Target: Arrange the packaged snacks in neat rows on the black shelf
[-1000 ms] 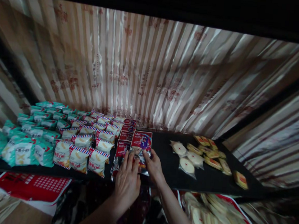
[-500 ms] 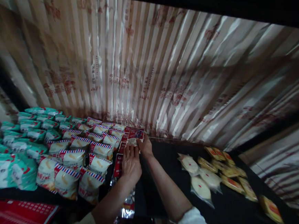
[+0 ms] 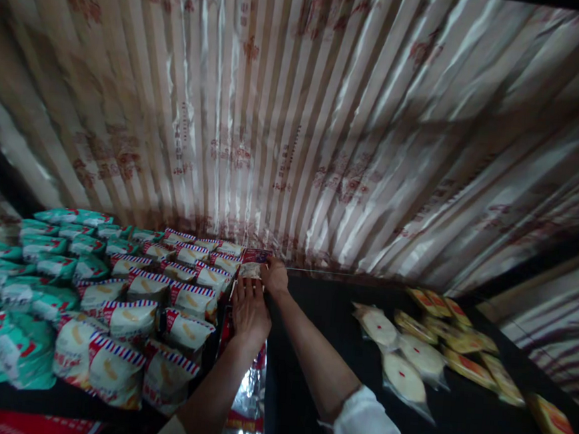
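Observation:
Both my hands reach to the back of a dark shelf [image 3: 322, 313]. My right hand [image 3: 275, 277] grips a red snack packet [image 3: 252, 262] against the striped back wall, fingers closed on its right edge. My left hand [image 3: 249, 311] lies flat with fingers stretched on the row of red packets [image 3: 245, 401] just in front of it. Left of the hands stand rows of white packets with red-blue striped edges [image 3: 183, 295].
Teal packets [image 3: 39, 271] fill the shelf's far left. Round pale cakes in clear wrap [image 3: 399, 353] and yellow-orange wrapped cakes [image 3: 460, 337] lie on the right. A bare dark strip of shelf runs between my right arm and the cakes. Glossy striped paper [image 3: 297, 124] lines the back.
Both hands have moved from the shelf's front edge to the back wall, carrying the red packet there. The camera has leaned in closer and tilted up.

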